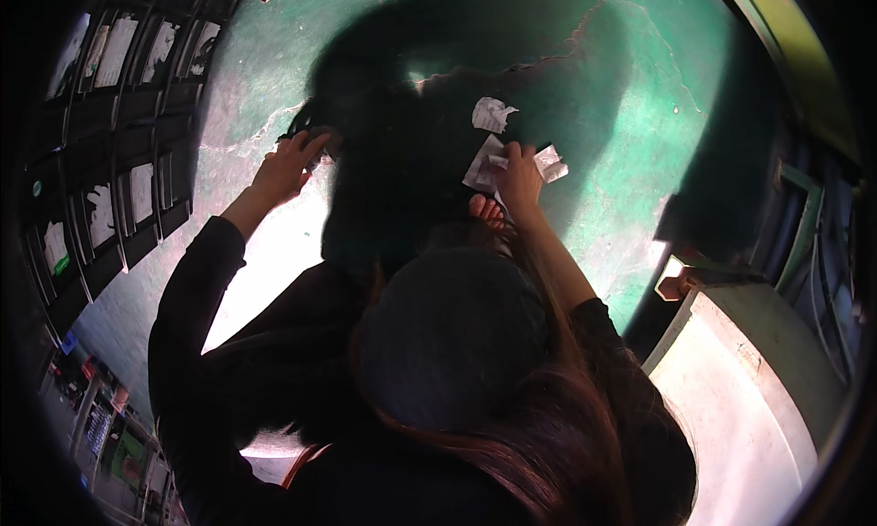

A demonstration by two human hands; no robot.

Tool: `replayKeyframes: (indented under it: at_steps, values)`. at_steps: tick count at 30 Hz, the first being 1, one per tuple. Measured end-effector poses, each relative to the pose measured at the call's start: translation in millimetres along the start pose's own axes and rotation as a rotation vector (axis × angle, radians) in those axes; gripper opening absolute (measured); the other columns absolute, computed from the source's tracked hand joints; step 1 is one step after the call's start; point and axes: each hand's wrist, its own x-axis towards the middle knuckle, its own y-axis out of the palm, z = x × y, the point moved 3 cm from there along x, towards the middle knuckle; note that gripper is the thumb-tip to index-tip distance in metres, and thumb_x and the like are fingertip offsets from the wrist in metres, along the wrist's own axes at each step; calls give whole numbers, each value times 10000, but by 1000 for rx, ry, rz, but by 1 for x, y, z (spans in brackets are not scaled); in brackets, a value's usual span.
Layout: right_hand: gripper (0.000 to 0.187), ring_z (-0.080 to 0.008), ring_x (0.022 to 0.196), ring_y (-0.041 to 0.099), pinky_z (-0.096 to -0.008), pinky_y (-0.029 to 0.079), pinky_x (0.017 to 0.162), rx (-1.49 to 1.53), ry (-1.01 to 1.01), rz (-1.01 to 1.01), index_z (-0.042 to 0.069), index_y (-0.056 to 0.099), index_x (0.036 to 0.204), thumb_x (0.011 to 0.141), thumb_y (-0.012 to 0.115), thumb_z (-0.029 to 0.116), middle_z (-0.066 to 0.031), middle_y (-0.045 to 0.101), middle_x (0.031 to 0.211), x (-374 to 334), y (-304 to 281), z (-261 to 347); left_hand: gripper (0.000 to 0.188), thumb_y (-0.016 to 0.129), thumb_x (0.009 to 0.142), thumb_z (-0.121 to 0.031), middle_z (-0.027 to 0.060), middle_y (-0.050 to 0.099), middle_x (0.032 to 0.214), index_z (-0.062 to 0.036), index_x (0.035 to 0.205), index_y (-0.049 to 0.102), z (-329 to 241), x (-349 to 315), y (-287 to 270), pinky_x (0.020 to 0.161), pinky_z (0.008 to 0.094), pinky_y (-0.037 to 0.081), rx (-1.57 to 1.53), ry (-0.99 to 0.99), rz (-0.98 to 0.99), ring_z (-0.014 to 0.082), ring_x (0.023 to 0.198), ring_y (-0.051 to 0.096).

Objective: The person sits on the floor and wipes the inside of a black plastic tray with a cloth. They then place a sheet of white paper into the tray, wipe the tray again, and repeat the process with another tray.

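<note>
My left hand is over the green floor at the left, its fingers curled around something dark and partly shiny that the shadow mostly hides. My right hand is closed on a piece of crumpled paper, whose pale end sticks out beyond the fingers. Under and beside that hand lies a greyish sheet of paper on the floor. A little farther off rests a torn white scrap of paper. Bare toes show just below my right hand.
Black bins with torn white labels line the left side. The green floor has long cracks and a large dark shadow. At the lower right stands a pale curved panel; a greenish frame edges the upper right.
</note>
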Motion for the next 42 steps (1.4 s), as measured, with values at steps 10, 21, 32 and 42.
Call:
replayKeyframes:
  at_steps: [10, 21, 32, 42]
  values:
    - [324, -335, 825, 601, -435, 473, 685, 129, -30, -130, 69, 577, 959, 695, 695, 217, -127, 612, 898, 79, -13, 22, 755, 660, 747, -152, 120, 386, 1252, -237, 1364, 234, 2, 3, -1, 793, 418, 494, -51, 15, -26, 318, 1046, 478]
    - [200, -310, 799, 601, -424, 437, 707, 8, -268, 34, 65, 532, 866, 686, 615, 45, -132, 607, 825, 49, -20, 32, 739, 662, 744, -151, 102, 380, 1241, -248, 1353, 254, 5, 5, 5, 796, 415, 494, -96, 34, -87, 315, 1048, 474]
    - [631, -317, 871, 617, -389, 475, 754, 161, 274, 70, 4, 475, 1112, 644, 762, 315, -190, 626, 965, 15, -46, -122, 606, 619, 716, -56, 120, 453, 1109, -202, 1249, 372, 11, 24, 2, 781, 404, 490, -143, -12, -9, 324, 1008, 514]
    - [330, -121, 733, 587, -267, 452, 688, 585, 200, 8, -6, 638, 953, 711, 720, 203, -90, 659, 822, 44, -102, -26, 517, 585, 636, -27, 88, 561, 973, -93, 1134, 465, 43, -49, -110, 815, 323, 442, -1212, 137, 190, 195, 895, 558]
